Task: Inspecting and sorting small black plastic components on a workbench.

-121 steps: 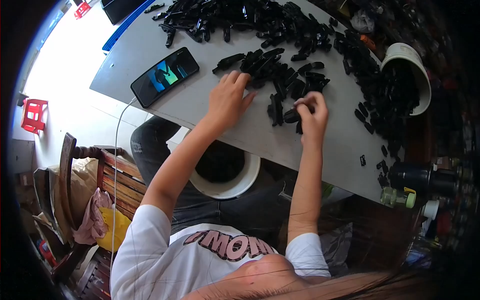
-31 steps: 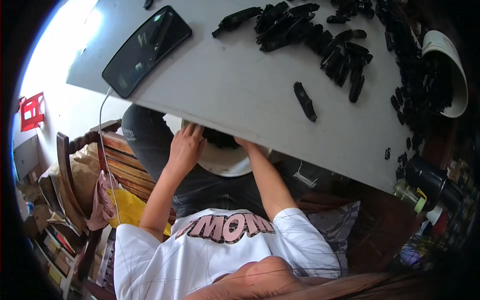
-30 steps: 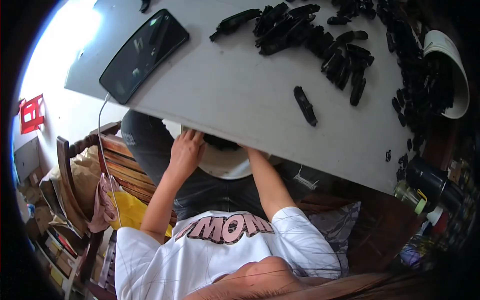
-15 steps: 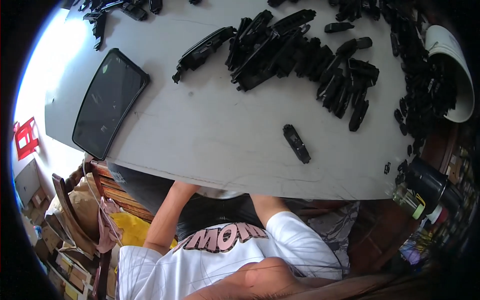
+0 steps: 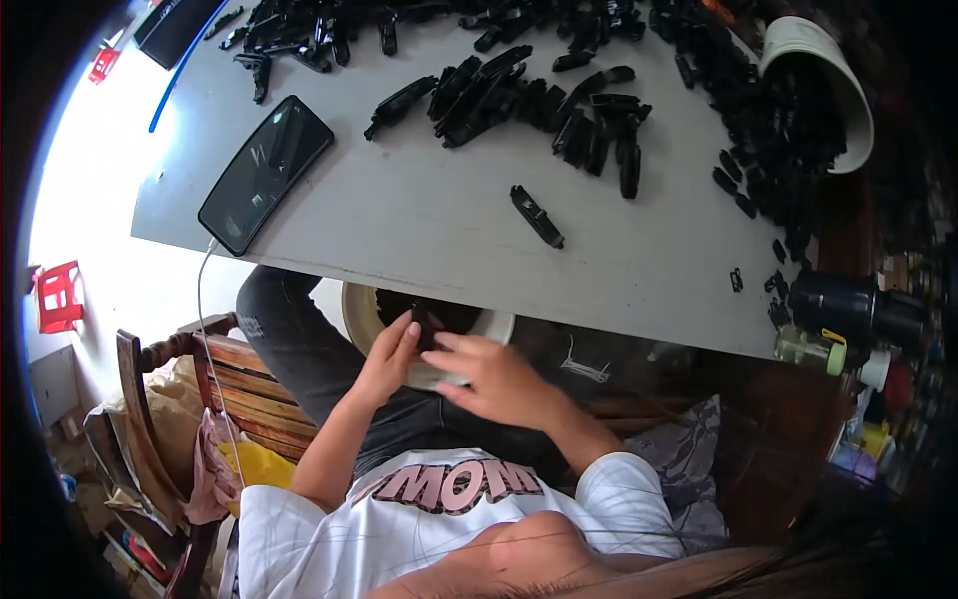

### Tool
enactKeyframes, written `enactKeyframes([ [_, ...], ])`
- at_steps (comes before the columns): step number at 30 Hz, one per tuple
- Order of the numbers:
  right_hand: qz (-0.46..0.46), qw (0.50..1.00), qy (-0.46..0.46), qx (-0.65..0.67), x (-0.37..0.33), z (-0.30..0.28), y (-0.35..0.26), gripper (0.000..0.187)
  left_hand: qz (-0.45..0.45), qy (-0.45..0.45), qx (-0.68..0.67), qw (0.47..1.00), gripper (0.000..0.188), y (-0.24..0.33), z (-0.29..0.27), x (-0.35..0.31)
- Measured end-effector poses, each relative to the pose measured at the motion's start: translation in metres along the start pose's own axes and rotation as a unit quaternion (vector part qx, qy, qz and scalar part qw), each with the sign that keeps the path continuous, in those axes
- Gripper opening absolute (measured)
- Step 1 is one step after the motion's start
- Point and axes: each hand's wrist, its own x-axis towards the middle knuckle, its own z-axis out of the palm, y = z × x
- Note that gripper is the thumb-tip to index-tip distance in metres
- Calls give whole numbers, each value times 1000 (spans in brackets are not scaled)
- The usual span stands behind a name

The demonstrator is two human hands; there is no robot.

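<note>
My left hand [image 5: 385,361] is closed around a small black plastic part [image 5: 423,321], held upright between thumb and fingers in front of the table edge. Close to its right side is my right hand [image 5: 491,381], fingers spread and slightly blurred, with nothing visible in it. Whether its fingertips touch the part I cannot tell. Under both hands sits a pale bucket [image 5: 495,329] with dark contents, partly hidden by the tabletop. One long black part [image 5: 537,217] lies alone on the grey table [image 5: 419,215].
A dark phone [image 5: 267,175] with a white cable lies at the table's left. Black plastic parts [image 5: 479,100] are heaped across the far side. On the right, a tipped white bucket [image 5: 813,50] spills more parts. A black cup [image 5: 833,299] and a small bottle [image 5: 803,346] stand near the right corner.
Both hands have come out from under the table edge into view, the left with a black part. The view has shifted, showing more of the bucket and the far heap.
</note>
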Motion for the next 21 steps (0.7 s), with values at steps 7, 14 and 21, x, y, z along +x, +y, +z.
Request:
enactKeyframes([
  [7,46,750,524,-401,44,-139,34,23,-10,-163,-227,960,22,45,2,-8],
  [14,-57,791,552,-257,45,-135,67,18,54,-140,-189,970,32,56,12,-5],
  [21,5,981,162,108,8,-61,-23,11,282,-74,147,945,43,50,28,5],
])
